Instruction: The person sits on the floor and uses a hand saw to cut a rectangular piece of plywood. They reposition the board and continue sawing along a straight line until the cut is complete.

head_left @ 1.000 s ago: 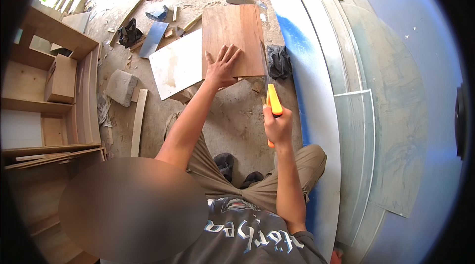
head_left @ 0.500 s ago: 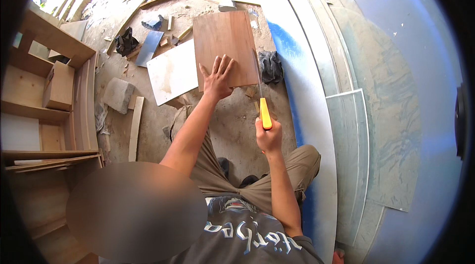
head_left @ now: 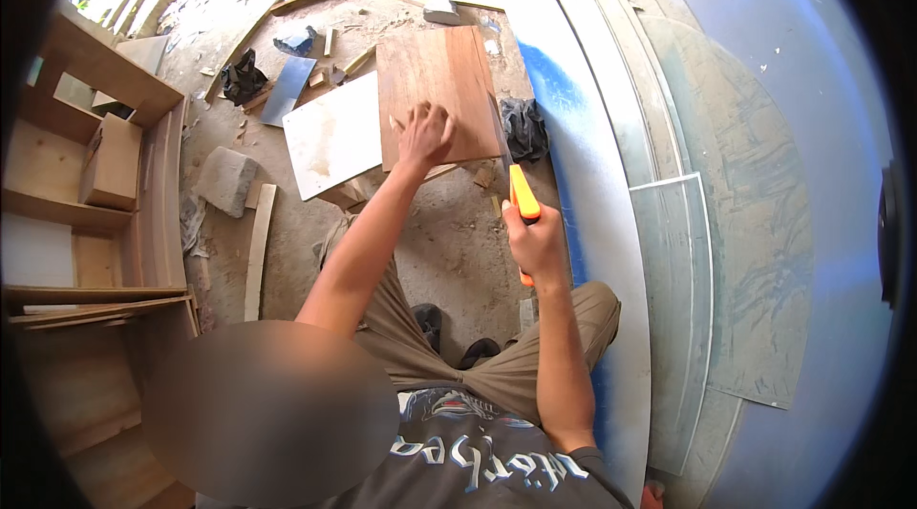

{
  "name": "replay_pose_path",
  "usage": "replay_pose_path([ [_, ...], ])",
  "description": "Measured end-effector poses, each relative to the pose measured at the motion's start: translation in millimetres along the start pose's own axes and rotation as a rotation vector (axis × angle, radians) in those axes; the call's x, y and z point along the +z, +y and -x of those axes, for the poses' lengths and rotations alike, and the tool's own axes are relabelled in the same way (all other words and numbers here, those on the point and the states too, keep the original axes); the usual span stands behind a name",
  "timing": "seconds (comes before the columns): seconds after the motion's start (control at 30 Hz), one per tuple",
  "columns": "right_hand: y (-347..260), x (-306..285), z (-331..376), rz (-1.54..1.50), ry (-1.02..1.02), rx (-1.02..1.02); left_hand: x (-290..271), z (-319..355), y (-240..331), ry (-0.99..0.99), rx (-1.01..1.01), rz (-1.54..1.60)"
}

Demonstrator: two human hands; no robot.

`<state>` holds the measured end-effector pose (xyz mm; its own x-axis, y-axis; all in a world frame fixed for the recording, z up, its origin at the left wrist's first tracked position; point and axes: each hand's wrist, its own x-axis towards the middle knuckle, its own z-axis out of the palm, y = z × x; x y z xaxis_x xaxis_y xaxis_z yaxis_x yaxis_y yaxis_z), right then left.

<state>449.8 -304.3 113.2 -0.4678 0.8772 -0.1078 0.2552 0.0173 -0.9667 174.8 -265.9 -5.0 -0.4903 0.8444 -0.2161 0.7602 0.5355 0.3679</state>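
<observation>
A brown wooden board [head_left: 435,65] lies in front of me, partly over a white board [head_left: 334,141]. On the brown board's near half rests my left hand [head_left: 426,135], its fingers bent but apart, gripping nothing. My right hand [head_left: 537,243] is wrapped around the yellow-orange handle of a hand saw [head_left: 522,192], just off the board's near right corner. The saw's thin blade is hard to make out; it seems to run along the board's right edge.
A black plastic bag [head_left: 523,129] lies right of the board, beside a long blue-and-white panel [head_left: 611,213]. Glass sheets [head_left: 669,232] lean at the right. On the left stand a wooden cabinet [head_left: 162,194], a stone block [head_left: 227,181] and a wood strip [head_left: 260,251].
My right hand and the saw handle have shifted slightly right and up, and the handle has tilted. My left hand's fingers have gone from spread flat to bent. The brown board has moved slightly.
</observation>
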Motion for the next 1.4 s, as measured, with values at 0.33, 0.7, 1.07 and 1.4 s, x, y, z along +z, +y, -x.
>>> replay_pose_path([
  [0.33,16,8,25,-0.016,0.101,0.095,21,-41,11,0.356,-0.166,-0.143],
  [0.7,4,41,25,0.010,0.171,0.081,24,-46,4,0.444,-0.105,-0.107],
  [1.07,9,52,10,0.071,0.236,-0.011,15,-50,15,0.430,-0.128,-0.094],
  [1.4,49,82,54,0.086,0.281,-0.138,28,-54,0,0.543,-0.186,-0.046],
])
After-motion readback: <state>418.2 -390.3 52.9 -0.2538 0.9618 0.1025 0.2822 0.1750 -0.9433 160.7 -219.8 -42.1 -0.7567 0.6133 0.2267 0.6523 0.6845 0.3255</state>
